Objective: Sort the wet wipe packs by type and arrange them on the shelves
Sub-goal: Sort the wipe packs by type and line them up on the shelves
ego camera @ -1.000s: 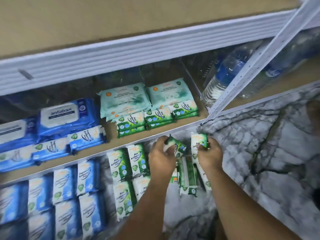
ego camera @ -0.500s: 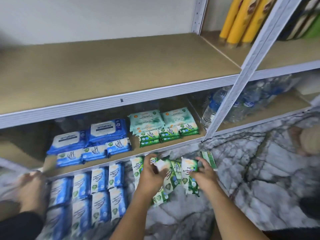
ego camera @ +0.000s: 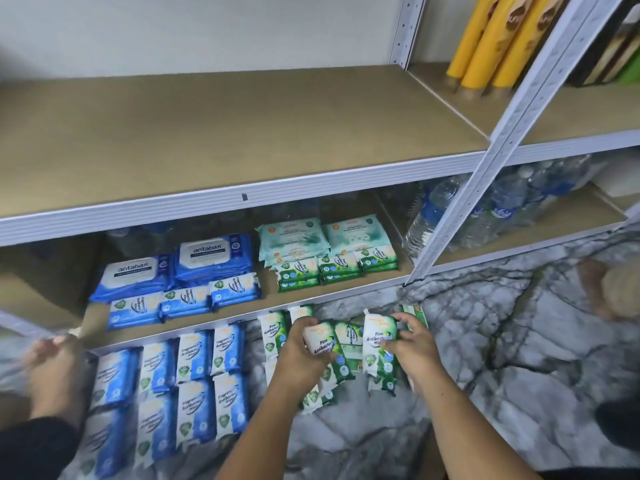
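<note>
Nearest, the blue packs (ego camera: 194,375) lie flat on the marble floor (ego camera: 519,341) in neat rows, print up. They are probably laid out so that one type sits together, ready to lift. At the left edge another person's hand (ego camera: 52,362) shows, too blurred to tell what it does.

Just right of the blue rows, the left hand (ego camera: 301,355) curls round one green pine pack (ego camera: 323,341). The right hand (ego camera: 412,344) grips a second green pack (ego camera: 379,341) by its right edge. Both packs are raised a little above the loose green pile (ego camera: 346,348) on the floor, label toward the camera. That hold seems to serve two ends: reading the type, and squaring the packs before they go in.

Each held pack has its long axis running from the person toward the shelving, white end away and green end near. The right one is close to straight, and the left one leans a little to the right.

Beyond, on the lower shelf (ego camera: 93,317), small green packs (ego camera: 339,266) sit at the front edge before larger teal packs (ego camera: 294,233). Blue shelf packs (ego camera: 183,301) front two Antabax packs (ego camera: 211,254). The small ones lie crosswise, long axis along the shelf edge, so the held pair would likely need a quarter turn. The upper shelf (ego camera: 242,133) lies farthest.
</note>
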Demonstrator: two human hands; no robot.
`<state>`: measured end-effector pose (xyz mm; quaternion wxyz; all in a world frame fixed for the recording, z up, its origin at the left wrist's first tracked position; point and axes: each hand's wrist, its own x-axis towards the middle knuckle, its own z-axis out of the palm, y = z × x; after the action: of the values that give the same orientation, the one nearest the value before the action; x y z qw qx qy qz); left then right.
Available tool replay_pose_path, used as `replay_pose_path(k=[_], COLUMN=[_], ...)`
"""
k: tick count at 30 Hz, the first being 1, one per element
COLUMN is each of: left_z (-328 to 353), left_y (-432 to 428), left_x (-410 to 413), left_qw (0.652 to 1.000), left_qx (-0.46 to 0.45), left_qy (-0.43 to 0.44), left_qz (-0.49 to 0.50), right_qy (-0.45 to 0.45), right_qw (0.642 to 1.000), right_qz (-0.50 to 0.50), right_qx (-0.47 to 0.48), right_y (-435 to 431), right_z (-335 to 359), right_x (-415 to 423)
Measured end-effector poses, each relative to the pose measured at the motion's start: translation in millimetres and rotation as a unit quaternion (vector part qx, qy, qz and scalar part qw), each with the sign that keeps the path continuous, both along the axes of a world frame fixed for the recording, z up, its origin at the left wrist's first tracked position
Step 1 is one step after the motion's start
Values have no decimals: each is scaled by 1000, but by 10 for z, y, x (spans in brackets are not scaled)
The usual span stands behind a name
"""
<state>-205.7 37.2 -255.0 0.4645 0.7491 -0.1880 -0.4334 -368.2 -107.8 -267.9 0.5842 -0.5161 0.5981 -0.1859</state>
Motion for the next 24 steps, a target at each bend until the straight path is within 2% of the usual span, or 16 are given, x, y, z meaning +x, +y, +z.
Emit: replay_pose_path(k=[6, 12, 17, 21, 24], left_z=[-321, -889, -1434, -1641, -1675], left_y=[-445, -1120, -1529, -1604, -1513], left_x=[124, 218, 204, 84, -91], left_qw=[999, 996, 989, 989, 988], left_qx=[31, 79, 111, 124, 132], left_qy=[-42, -29, -84, -69, -54], left_qz=[6, -36, -48, -45, -67], right_qy=[4, 42, 64, 81, 130], right_qw=[1000, 999, 997, 996, 989], right_qz=[-14, -22, -50, -12, 43], right_qx=[-14, -12, -12, 15, 54], right_y=[-396, -885, -1174, -1307, -1308], right_z=[-333, -893, -1313, -1522, -1555], right_x=[115, 327, 499, 515, 433])
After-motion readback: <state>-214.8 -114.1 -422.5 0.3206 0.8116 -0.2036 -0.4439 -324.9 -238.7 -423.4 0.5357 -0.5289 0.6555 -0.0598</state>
